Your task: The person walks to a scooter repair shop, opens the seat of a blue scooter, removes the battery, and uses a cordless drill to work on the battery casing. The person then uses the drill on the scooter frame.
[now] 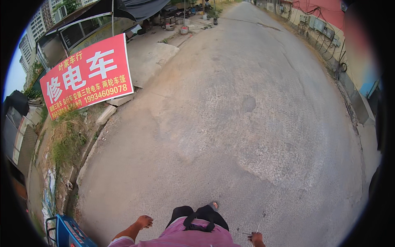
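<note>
My left hand (pixel 145 221) hangs beside my body at the lower edge, loosely bent, with nothing visible in it. The nearest thing to its left is a blue box-like object (pixel 70 232) with a dark rail. Low on the right, my right hand (pixel 256 238) is closed round a thin metal tool (pixel 248 234). Slim rods stick out from that hand in different directions; the tool's exact kind is too small to make out. Between my hands are my pink shirt (pixel 193 234) and dark trousers. One foot (pixel 214 204) in an open shoe shows on the road.
A grey, patched road (pixel 230 123) runs ahead. On its left stand a red sign board (pixel 86 78), dry grass (pixel 68 140), broken kerb slabs (pixel 106 115) and a dark canopy (pixel 144 8). Along the right, a wall carries meter boxes (pixel 319 25) and hanging cables.
</note>
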The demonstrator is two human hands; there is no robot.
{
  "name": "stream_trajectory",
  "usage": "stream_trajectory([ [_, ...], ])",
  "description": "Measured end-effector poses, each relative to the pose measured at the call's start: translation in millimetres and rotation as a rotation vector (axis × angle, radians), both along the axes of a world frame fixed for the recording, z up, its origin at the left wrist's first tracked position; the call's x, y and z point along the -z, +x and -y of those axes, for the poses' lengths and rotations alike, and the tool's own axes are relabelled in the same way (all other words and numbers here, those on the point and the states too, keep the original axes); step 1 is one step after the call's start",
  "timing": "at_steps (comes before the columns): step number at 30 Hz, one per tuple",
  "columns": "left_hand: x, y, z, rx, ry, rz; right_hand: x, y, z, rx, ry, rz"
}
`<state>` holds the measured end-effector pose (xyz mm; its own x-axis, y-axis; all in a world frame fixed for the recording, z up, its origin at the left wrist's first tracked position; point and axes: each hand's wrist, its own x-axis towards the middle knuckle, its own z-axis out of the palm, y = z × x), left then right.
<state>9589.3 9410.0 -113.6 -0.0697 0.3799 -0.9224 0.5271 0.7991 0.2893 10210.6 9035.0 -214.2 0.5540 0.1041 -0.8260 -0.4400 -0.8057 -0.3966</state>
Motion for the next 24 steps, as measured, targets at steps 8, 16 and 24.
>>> stream_trajectory([
  [8,12,120,-124,-0.08,-0.138,0.114,-171,227,-403,-0.169,0.555,0.433],
  [16,-3,248,-414,0.012,0.105,0.018,-57,251,-474,-0.018,0.15,0.008],
  [24,5,348,-697,0.064,0.541,0.222,-13,244,-524,-0.071,-0.264,-0.422],
])
